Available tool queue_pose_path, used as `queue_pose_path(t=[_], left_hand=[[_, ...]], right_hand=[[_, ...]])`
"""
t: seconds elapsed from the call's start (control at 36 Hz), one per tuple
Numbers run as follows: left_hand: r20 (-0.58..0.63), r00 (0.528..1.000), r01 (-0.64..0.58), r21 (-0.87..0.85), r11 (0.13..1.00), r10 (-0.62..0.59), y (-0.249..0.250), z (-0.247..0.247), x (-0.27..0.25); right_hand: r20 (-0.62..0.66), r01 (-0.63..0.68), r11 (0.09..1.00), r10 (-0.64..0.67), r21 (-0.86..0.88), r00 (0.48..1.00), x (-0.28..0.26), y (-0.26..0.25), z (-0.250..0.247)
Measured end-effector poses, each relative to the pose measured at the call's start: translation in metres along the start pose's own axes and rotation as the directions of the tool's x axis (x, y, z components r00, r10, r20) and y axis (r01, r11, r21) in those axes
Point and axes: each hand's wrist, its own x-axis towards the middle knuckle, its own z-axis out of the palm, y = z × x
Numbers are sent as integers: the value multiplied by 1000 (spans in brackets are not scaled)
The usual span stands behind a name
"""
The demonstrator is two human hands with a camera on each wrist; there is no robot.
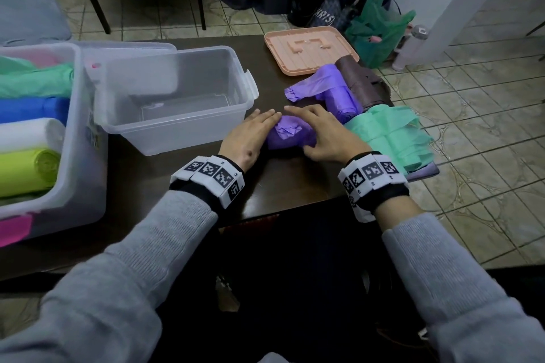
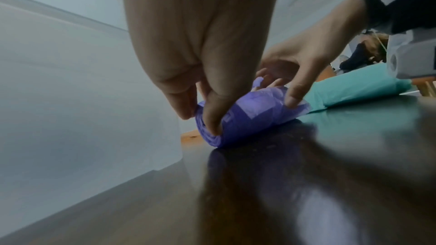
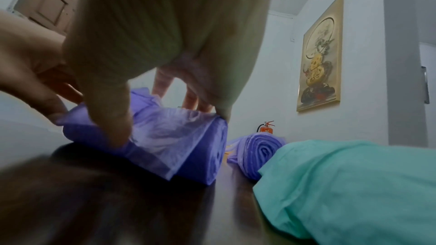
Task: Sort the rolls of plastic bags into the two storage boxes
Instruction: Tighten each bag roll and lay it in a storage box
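Observation:
A purple roll (image 1: 290, 134) of plastic bags lies on the dark table (image 1: 280, 186), its loose outer sheet crumpled on top. My left hand (image 1: 265, 127) grips its left end, thumb on the near side (image 2: 200, 118). My right hand (image 1: 306, 132) holds the right end, thumb in front and fingers over the back (image 3: 160, 122). An empty clear storage box (image 1: 177, 97) stands just left of my hands. A second clear box (image 1: 73, 132) at the far left holds green, blue, white and yellow rolls. Another purple roll (image 1: 333, 91), a brown roll (image 1: 362, 82) and a green roll (image 1: 392, 132) lie to the right.
A peach-coloured lid (image 1: 309, 50) lies upside down at the table's far edge. The green roll's loose sheets hang near the right table edge. Bags (image 1: 377, 26) and chair legs stand on the tiled floor beyond. A pink item (image 1: 14, 230) shows by the left box.

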Motion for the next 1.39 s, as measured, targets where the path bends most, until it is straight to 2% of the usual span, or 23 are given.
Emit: queue_pose_path(t=[0.11,0.19,0.36,0.47,0.53,0.67,0.78,0.89,0.97,1.25,1.39], left_hand=[[30,1000,10,1,1000,-10,-2,2,4],[60,998,4,4,1000,-5,-4,4,6],[24,1000,13,-44,999,-12,-1,4,4],[118,993,25,-72,997,-16,-1,-3,7],[172,985,32,-59,998,-22,-1,-6,9],[279,959,71,-68,995,-50,-4,-6,13],[257,965,84,-107,991,-54,-7,-2,11],[168,984,81,-166,983,-53,-10,5,11],[150,987,90,-166,982,-65,-8,7,11],[194,970,185,-191,964,-148,2,-1,13],[102,971,239,-278,930,-218,8,-4,2]], right_hand=[[46,11,998,-8,-56,999,3,4,4],[39,-30,998,27,61,999,5,3,-4],[142,-83,968,50,238,989,4,9,-17],[224,-132,944,64,301,972,3,8,-20],[212,-116,947,52,300,976,0,4,-21],[61,66,988,-75,141,995,-5,-10,-7],[-25,126,988,-129,-87,991,-9,-13,13],[-15,78,968,-84,-238,996,-15,-14,26],[2,43,942,-45,-334,999,-18,-15,34],[-71,2,897,-37,-442,997,-11,-17,45],[-138,-17,912,-44,-410,989,-6,-17,48]])
